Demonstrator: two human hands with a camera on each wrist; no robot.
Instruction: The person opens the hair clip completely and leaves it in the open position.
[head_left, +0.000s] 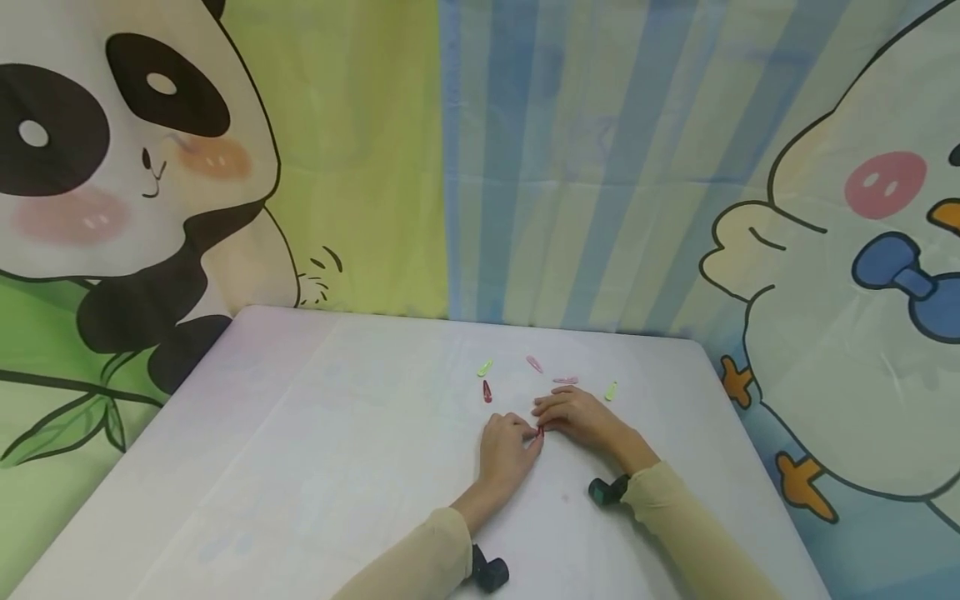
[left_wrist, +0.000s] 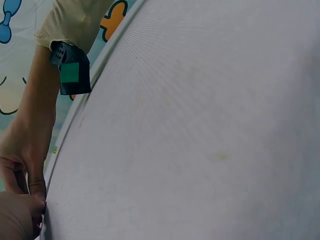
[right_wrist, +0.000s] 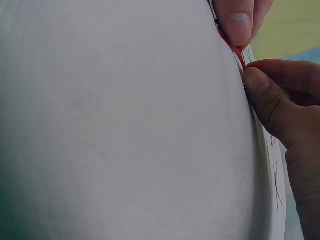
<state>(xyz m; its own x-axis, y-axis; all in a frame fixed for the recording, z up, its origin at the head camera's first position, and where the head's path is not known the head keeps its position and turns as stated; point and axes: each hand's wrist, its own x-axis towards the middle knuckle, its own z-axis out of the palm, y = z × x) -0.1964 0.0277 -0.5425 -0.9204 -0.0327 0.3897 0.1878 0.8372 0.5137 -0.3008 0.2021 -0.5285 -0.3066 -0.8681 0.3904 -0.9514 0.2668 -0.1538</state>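
Observation:
Both hands meet over the white table, fingertips close together on a small red snap hair clip (right_wrist: 234,46). My left hand (head_left: 507,454) pinches one end of the clip between thumb and fingers. At the other end, the thumb and forefinger of my right hand (head_left: 577,417) pinch its tip, as the right wrist view shows. Much of the clip is covered by fingers. Beyond the hands lie a dark red clip (head_left: 487,391), a green clip (head_left: 485,367), a pink clip (head_left: 534,364), a second pink clip (head_left: 566,381) and another green clip (head_left: 611,391).
The white table (head_left: 300,450) reaches back to a striped curtain (head_left: 570,167). A panda print (head_left: 150,167) hangs at the left, a white bird print (head_left: 847,350) at the right. Dark wrist cameras (head_left: 491,574) sit below each sleeve.

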